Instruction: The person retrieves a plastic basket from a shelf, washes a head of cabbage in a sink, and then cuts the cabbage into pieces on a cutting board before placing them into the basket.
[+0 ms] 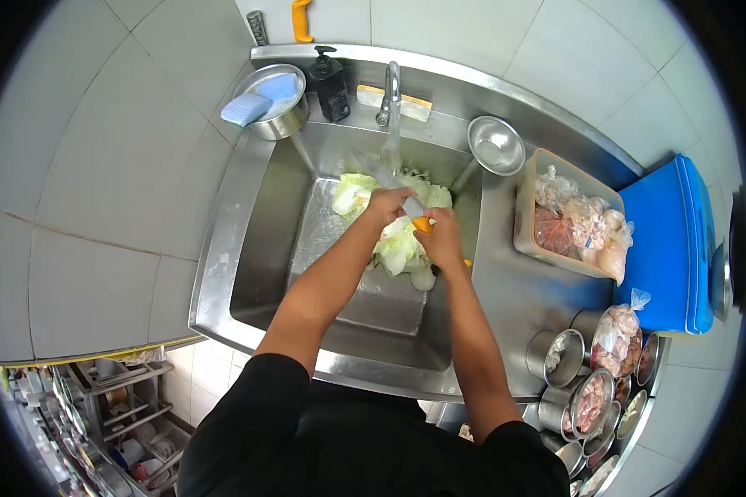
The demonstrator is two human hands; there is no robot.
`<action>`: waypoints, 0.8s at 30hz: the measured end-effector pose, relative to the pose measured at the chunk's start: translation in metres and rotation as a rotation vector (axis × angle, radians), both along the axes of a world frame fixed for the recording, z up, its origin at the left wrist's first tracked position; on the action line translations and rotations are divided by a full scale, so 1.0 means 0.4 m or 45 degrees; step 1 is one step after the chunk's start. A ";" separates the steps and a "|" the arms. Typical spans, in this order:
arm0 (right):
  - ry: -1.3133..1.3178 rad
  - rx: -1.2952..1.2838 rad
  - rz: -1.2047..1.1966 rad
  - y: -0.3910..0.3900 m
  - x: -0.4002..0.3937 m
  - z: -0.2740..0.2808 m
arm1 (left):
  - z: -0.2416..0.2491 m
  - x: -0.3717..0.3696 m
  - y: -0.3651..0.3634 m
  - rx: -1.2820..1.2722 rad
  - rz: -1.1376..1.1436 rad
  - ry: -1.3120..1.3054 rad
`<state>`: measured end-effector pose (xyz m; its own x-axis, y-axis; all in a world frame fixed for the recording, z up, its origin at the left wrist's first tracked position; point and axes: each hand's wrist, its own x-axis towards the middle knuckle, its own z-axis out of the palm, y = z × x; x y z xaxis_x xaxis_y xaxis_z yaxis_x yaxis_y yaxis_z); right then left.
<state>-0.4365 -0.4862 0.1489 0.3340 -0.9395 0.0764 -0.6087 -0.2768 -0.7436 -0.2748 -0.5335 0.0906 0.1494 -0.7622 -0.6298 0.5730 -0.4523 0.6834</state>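
Over the steel sink (315,240), my right hand (443,240) is closed round the orange handle of a knife (414,207), whose pale blade points up and left. Close beside it, my left hand (387,205) is closed at the blade; blur and the fingers hide exactly what it grips. Pale green leaves (398,246) lie below and around both hands. Water runs from the faucet (392,91) onto the blade area and the leaves behind it.
Left of the faucet stand a pot with blue sponges (280,87) and a black pump bottle (330,87). On the right are a metal bowl (496,145), a bin of bagged food (526,215), a blue cooler (659,248) and several metal pots (547,356).
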 end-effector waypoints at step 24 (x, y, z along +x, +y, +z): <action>0.204 0.173 0.327 -0.020 -0.128 0.092 | -0.035 0.286 0.058 0.163 0.199 -0.291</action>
